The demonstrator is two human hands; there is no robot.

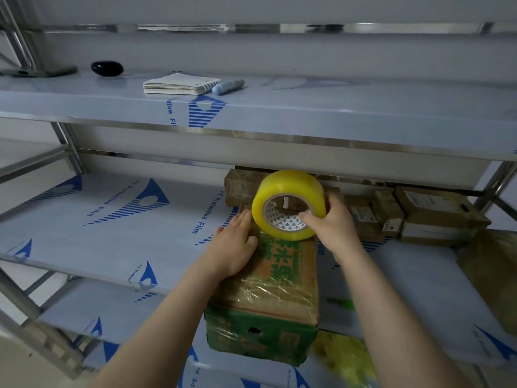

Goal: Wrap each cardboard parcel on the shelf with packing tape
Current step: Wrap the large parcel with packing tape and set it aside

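You are mid-wrap on the green-printed cardboard parcel [268,292]. It lies lengthwise on the middle shelf [112,233], its near end jutting over the front edge, and glossy tape already crosses its near half. Your right hand [333,222] grasps the yellow packing tape roll [288,204], thumb hooked into the core and fingers round the outer rim. It holds the roll on edge at the parcel's far end; whether the roll touches the cardboard I cannot tell. Your left hand [233,247] lies flat with fingers straight, pressing the parcel's top by its left edge, just beside the roll. The next move, as I judge it, is to draw the roll round the parcel while the left hand pins it down. Smaller parcels [436,214] sit stacked at the back right.
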